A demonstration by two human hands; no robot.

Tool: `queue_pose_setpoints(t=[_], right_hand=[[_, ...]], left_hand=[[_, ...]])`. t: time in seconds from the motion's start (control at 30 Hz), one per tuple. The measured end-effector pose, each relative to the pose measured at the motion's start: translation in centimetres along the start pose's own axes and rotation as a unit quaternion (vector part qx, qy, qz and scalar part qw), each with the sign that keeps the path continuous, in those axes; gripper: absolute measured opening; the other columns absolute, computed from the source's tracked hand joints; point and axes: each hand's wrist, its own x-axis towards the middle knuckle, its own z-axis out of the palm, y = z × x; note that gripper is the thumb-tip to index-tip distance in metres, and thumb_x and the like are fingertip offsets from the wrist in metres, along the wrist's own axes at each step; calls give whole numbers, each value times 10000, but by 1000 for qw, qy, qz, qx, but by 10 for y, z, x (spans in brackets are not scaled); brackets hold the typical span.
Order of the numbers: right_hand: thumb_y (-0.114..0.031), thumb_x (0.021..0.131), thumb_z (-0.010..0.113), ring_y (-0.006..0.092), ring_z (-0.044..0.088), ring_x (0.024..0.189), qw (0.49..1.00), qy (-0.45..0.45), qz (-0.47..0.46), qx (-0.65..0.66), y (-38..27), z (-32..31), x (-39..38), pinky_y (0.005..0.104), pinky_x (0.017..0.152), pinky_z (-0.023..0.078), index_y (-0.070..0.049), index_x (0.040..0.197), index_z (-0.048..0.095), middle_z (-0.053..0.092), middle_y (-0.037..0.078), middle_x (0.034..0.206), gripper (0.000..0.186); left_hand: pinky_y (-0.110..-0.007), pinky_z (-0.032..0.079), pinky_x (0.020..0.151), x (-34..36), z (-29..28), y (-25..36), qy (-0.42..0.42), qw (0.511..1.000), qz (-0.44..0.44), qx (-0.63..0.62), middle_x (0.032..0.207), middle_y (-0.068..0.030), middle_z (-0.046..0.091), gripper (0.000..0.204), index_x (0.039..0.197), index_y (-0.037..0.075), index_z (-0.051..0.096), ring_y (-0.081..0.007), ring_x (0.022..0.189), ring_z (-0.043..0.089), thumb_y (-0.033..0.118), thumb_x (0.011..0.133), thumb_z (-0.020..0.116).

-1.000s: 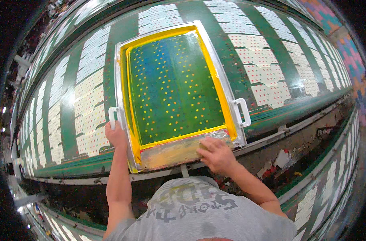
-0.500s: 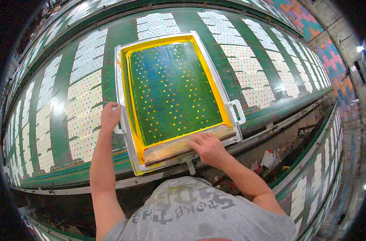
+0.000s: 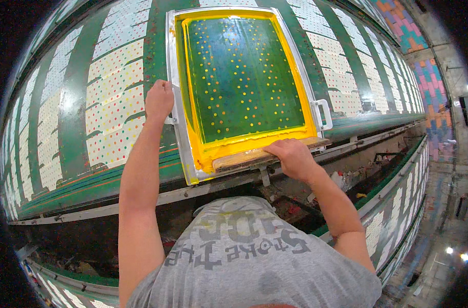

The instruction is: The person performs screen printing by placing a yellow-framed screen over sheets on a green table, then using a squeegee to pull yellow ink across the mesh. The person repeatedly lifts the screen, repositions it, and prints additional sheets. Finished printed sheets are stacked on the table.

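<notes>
A screen-printing frame (image 3: 178,105) with a pale metal rim lies on the green table. Its dark green mesh (image 3: 244,77) carries rows of yellow and orange dots, bordered by thick yellow ink (image 3: 308,110). My left hand (image 3: 160,101) is closed at the frame's left side, on the handle there, which it mostly hides. At the near end, a wooden squeegee (image 3: 239,160) lies tilted across the frame, smeared with yellow. My right hand (image 3: 296,158) grips the squeegee toward its right end, fingers over the top. A white handle (image 3: 325,114) on the right side is untouched.
White dotted sheets (image 3: 116,113) lie in columns along the green table (image 3: 73,123) on both sides. A metal rail (image 3: 167,197) runs along its near edge. Beyond a littered gap (image 3: 357,179) at the right stands another table with sheets.
The squeegee has tipped and shifted toward me, baring a yellow ink strip at the mesh's near end. My right hand moved with it; my left stays at the handle. The view has shifted.
</notes>
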Motion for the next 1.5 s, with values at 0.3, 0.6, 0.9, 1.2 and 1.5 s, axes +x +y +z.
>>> queue_pose_setpoints(t=[0.3,0.6,0.9,1.2,1.5], right_hand=[[-35,836,687,311,740,1134,982,164,-75,-58,13,42,3,469,940,585,-154,1283,779,745,84,1262,471],[-3,848,653,339,723,1125,972,194,-124,-57,81,16,150,476,994,559,-137,1288,767,742,106,1244,474],[-100,863,672,399,752,1051,968,203,-110,-95,175,-23,361,538,916,594,-153,1248,772,777,174,1138,402],[-103,939,609,374,726,1260,984,132,-45,-109,230,-77,498,526,1064,587,-193,1413,738,771,164,1329,500],[-163,967,614,382,705,1281,984,125,-47,-119,270,-99,545,523,1109,558,-208,1456,714,765,157,1352,501]], left_hand=[[-587,570,939,-2,1,0,-3,1000,-6,-6,1124,-234,794,359,1206,66,734,-476,1077,739,370,1116,568],[-558,562,897,-8,-9,12,9,999,-27,-43,1080,-246,783,302,1139,25,738,-475,1020,740,295,1115,605],[-425,548,779,-12,-15,19,20,990,-117,-76,924,-172,754,359,1153,-3,759,-279,818,713,313,1146,587],[-363,509,637,-15,-15,23,50,987,-133,-68,783,-91,681,369,1143,9,771,-149,635,606,313,1164,562],[-383,515,659,-15,-15,23,59,991,-107,-50,812,-111,699,399,1142,7,774,-187,673,631,327,1172,537]])
